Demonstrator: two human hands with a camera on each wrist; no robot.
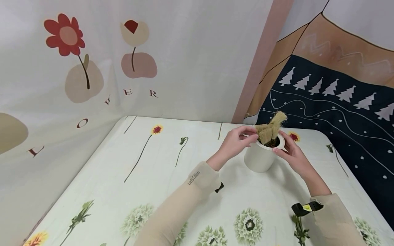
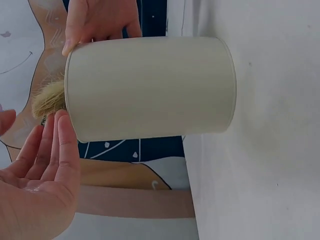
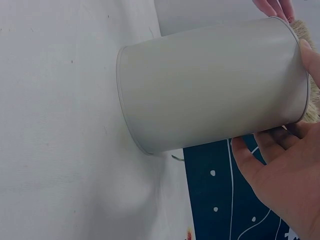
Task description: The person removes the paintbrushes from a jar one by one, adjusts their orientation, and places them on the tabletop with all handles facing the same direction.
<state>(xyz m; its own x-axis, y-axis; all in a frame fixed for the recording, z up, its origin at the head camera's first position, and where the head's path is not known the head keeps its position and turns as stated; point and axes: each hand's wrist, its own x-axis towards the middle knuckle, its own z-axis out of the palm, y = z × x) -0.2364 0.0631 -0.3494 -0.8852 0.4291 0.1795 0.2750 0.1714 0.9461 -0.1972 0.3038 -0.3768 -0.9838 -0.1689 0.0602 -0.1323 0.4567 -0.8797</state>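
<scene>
A smooth white cylindrical bin [image 1: 260, 159] stands on the table, tilted in neither wrist view's close look at its side. Out of its mouth rises a tan, frayed fibre bundle [image 1: 278, 119] like jute or burlap, with dark contents below it inside the rim. My right hand [image 1: 293, 155] grips the bin's near right rim, its thumb [image 3: 311, 60] at the edge and its fingers round the side. At the left rim, my left hand [image 1: 235, 143] has its fingertips beside the bundle; in the left wrist view its fingers [image 2: 65, 145] are extended and the thumb stands apart.
A white cloth printed with flowers covers the table [image 1: 172, 191]. Behind it hangs a pale curtain [image 1: 191, 61] with flower prints and letters. To the right is a dark blue cloth [image 1: 335, 119] with white trees. A black strap [image 1: 307, 207] sits at the right sleeve.
</scene>
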